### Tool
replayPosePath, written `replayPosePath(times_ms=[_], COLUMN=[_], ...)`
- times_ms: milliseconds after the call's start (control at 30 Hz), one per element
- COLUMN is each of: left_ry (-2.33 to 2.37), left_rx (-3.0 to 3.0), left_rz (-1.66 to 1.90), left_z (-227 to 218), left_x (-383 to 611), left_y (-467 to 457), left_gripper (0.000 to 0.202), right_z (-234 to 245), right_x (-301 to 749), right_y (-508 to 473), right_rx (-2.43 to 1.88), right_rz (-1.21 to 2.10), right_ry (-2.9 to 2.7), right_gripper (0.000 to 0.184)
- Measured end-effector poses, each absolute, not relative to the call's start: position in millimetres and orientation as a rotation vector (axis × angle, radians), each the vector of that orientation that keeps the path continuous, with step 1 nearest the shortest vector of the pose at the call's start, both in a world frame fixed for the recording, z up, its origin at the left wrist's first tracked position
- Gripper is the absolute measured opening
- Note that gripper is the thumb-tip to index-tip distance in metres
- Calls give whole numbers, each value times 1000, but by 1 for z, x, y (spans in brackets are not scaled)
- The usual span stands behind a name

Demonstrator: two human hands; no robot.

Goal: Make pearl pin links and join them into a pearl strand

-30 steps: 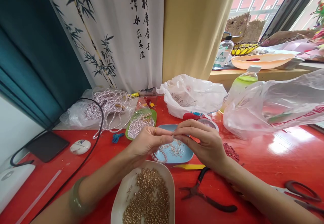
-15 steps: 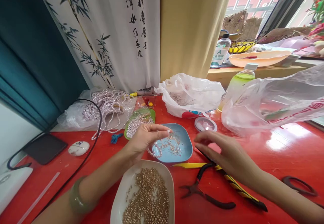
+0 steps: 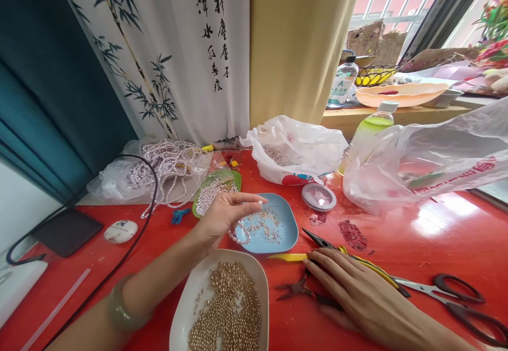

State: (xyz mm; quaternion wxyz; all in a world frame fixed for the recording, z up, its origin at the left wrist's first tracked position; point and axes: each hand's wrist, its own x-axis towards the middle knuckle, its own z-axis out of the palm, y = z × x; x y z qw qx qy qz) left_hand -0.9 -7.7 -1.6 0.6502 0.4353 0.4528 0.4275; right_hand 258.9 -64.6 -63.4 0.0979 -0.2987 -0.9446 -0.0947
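My left hand point(image 3: 224, 214) hovers over the blue dish point(image 3: 286, 233) of small pins and pinches a tiny bead piece between thumb and fingertips. A short pearl strand point(image 3: 237, 237) hangs below it. My right hand point(image 3: 357, 294) lies low on the red table point(image 3: 397, 245) with its fingers stretched over the yellow-handled pliers point(image 3: 357, 260) and the dark pliers point(image 3: 296, 289). A white dish of gold beads point(image 3: 228, 308) sits in front of me.
A green dish of pearls point(image 3: 216, 188) and a heap of pearl strands point(image 3: 166, 163) lie at the back left. Plastic bags point(image 3: 420, 160) fill the right, scissors point(image 3: 456, 290) lie at the right edge, and a small round lid point(image 3: 318, 196) sits beside the blue dish.
My two hands were pinched together over the blue dish. The right hand has since moved away, down and right onto the pliers; the left stays over the dish.
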Motion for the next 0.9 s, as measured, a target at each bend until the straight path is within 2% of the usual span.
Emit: replayPosePath(times_ms=[133,300,433,600,900], left_ry=[1045,1047,1046,1066,1091], left_rx=[1057,1197,1278,1318,1373], left_rz=[975,1035,1080,1121,1169], left_z=[-8,-10,-6,-4,-6], left_x=[-2,-3,-4,-6,-5], left_y=[-4,-2,-4,-3,-3], left_gripper=[16,10,8,9,12], right_z=[-55,-32,-7,12,3], right_x=[258,245,219,195,193], right_y=[-64,-56,-43,-32,-27], right_rx=[-855,-1270,-1408,-1299,-1327], right_rz=[-99,812,1270,1420,1323], right_ry=[-2596,-1937,-1636,-1726,-1902], right_gripper=[39,39,48,39,29])
